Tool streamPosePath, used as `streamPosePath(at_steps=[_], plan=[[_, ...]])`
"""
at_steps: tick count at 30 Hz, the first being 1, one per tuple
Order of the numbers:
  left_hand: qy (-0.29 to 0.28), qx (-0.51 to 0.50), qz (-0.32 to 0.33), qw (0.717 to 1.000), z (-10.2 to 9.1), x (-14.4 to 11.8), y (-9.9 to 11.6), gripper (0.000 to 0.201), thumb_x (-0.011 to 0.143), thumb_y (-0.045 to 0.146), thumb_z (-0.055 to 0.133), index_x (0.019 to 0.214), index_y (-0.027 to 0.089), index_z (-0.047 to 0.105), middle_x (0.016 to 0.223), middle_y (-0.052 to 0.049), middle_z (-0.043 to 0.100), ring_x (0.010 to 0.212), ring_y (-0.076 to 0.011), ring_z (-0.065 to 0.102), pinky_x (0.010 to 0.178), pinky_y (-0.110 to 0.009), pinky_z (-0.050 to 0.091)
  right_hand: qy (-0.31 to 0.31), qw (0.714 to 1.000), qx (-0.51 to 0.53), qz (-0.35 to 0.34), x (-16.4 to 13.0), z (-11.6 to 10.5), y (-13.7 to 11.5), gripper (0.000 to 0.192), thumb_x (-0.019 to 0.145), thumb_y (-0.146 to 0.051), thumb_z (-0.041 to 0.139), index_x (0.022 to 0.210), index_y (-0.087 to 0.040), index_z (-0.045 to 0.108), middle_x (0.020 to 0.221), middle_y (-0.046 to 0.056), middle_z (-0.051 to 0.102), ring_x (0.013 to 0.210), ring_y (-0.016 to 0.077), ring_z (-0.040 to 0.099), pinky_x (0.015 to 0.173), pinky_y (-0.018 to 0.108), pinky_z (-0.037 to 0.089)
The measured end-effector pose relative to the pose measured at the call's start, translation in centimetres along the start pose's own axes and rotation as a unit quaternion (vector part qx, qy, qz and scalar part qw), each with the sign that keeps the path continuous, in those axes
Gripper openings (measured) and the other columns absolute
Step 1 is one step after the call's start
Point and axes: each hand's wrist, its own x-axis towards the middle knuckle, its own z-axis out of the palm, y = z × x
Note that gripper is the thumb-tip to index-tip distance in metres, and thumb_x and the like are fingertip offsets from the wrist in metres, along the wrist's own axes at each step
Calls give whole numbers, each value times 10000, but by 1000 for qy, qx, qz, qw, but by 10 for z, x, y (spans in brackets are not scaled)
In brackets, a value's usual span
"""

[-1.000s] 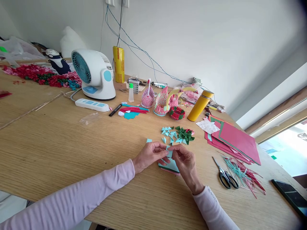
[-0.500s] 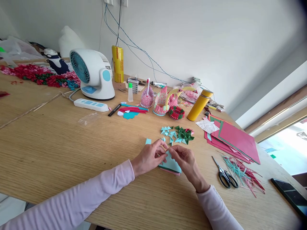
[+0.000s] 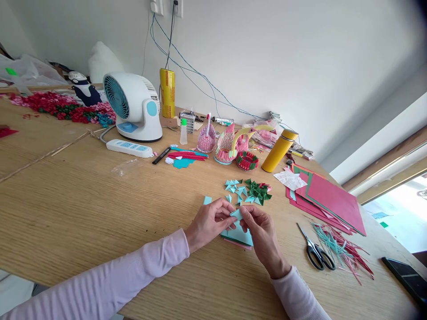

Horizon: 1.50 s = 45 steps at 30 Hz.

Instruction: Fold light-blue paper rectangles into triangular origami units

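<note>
Both hands meet over the tabletop (image 3: pixel 100 213): the left hand (image 3: pixel 208 220) and the right hand (image 3: pixel 262 233) each have their grip closed on a small teal paper piece (image 3: pixel 236 214), pinched between fingertips, seemingly to press a fold. Directly under the grip lies a stack of teal sheets (image 3: pixel 238 234), kept within reach. Just beyond the grip sits a pile of folded triangles (image 3: pixel 248 190). To its right lie scissors (image 3: pixel 316 255). No readable writing shows.

Paper piece (image 3: pixel 237 214): light blue. Folded triangles (image 3: pixel 247 191): light blue, green. Card sheets (image 3: pixel 328 200): red. Flask (image 3: pixel 278 151): yellow. Desk (image 3: pixel 83 200): pale woodgrain.
</note>
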Motion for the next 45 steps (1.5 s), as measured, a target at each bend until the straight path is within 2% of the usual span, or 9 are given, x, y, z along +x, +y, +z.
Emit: streamPosePath(at_steps=[7, 12, 19, 26, 30, 34, 36, 39, 45], plan=[[-13, 1, -9, 1000, 0, -1, -2, 233, 824, 362, 629, 883, 142, 576, 774, -45, 708, 673, -164, 705, 610, -236, 539, 40, 999, 17, -9, 1, 4, 4, 231, 802, -406, 688, 787, -175, 693, 630, -13, 579, 514, 88, 486, 483, 206, 383], [-23, 37, 0, 999, 0, -3, 0, 238, 864, 366, 567, 911, 135, 601, 797, -54, 708, 686, -178, 711, 615, -250, 555, 68, 997, 18, -11, 0, 7, 5, 238, 765, -406, 720, 752, -169, 696, 576, -17, 573, 497, 88, 479, 468, 202, 389], [-34, 75, 24, 996, -1, -4, 4, 257, 911, 363, 489, 861, 135, 596, 760, -41, 685, 659, -164, 699, 618, -246, 550, 71, 996, -24, -48, -2, 8, 4, 233, 797, -397, 685, 742, -171, 681, 561, -25, 545, 514, 95, 469, 484, 207, 394], [-32, 50, 26, 998, -1, -4, 0, 228, 884, 374, 546, 867, 151, 590, 785, -16, 671, 569, -103, 635, 553, -194, 487, 66, 990, -87, -86, -7, 10, -2, 242, 833, -396, 640, 742, -171, 651, 594, -18, 552, 528, 106, 481, 502, 224, 399], [-42, 36, 17, 998, -1, -3, 1, 257, 889, 383, 532, 810, 146, 589, 691, 0, 642, 509, -94, 605, 507, -185, 452, 63, 990, -104, -75, -8, 11, -1, 272, 842, -414, 626, 736, -164, 646, 563, -22, 540, 518, 107, 493, 502, 225, 406], [-46, -11, -4, 999, -2, -1, 2, 289, 869, 414, 546, 807, 134, 581, 690, -17, 651, 478, -101, 600, 473, -191, 442, 61, 994, -73, -54, -5, 8, -2, 311, 876, -442, 574, 793, -155, 659, 530, -26, 522, 493, 105, 478, 478, 224, 402], [-23, -19, -12, 999, -2, 0, 3, 309, 852, 429, 564, 800, 125, 582, 665, -17, 640, 468, -102, 594, 465, -191, 433, 52, 996, -52, -58, -3, 6, -4, 309, 895, -440, 548, 881, -155, 667, 566, -16, 541, 512, 109, 486, 476, 225, 410], [2, -25, -23, 999, -2, 0, 6, 332, 814, 450, 609, 780, 120, 580, 629, 0, 608, 461, -101, 592, 437, -179, 409, 39, 996, -41, -64, 0, 3, -4, 260, 859, -406, 616, 963, -173, 664, 668, 3, 585, 569, 118, 526, 491, 228, 436], [-26, -64, -48, 996, -1, -1, 9, 353, 866, 479, 527, 772, 139, 549, 544, 25, 561, 474, -115, 610, 439, -176, 427, 41, 998, 21, -42, 2, 4, 0, 228, 799, -390, 687, 884, -178, 688, 661, 7, 591, 565, 124, 535, 476, 231, 434]])
